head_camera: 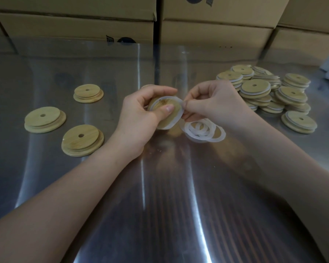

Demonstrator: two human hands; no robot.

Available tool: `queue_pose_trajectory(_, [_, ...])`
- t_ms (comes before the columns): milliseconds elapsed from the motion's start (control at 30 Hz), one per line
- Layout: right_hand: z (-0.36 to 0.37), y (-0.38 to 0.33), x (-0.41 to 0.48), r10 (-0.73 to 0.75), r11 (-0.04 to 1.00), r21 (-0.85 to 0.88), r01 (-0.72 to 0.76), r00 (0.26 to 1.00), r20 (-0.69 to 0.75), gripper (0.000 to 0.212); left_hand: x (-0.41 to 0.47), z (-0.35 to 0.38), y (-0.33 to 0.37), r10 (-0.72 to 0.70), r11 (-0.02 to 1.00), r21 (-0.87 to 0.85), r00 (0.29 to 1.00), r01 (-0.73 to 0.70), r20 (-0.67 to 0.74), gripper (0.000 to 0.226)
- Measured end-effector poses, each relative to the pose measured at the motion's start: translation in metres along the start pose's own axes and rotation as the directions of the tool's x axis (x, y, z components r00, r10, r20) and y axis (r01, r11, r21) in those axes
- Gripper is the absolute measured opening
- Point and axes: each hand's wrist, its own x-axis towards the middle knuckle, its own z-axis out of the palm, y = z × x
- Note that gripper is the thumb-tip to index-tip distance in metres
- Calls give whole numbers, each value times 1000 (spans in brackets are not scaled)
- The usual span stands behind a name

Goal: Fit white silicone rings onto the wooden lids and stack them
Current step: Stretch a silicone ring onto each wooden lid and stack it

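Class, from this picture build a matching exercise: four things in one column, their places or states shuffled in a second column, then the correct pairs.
Column A
1. held lid
2. loose rings
3. bare lids
4. ringed lids

Column B
a. heaped at the right of the table
b. lying on the table by the right hand
c. spread on the left, no rings on them
d. gripped by the left hand while the right hand pinches a white ring at its edge

Pairs: 1-d, 2-b, 3-c, 4-a
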Motion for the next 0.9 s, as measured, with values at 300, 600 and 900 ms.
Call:
queue_pose_trajectory(300, [4, 3, -3, -89, 996, 0, 89, 995, 45, 16, 1, -7, 1, 26, 998, 62, 999, -28, 29, 25])
queue_pose_trajectory(600, [12, 3, -6, -257, 961, -114, 251, 966, -37, 17, 1, -1, 0, -5, 998, 70, 996, 11, -86, 26])
queue_pose_trajectory(900, [18, 6, -8, -408, 877, -331, 348, 903, -133, 7, 1, -2, 1, -192, 956, -241, 979, 169, -74, 21])
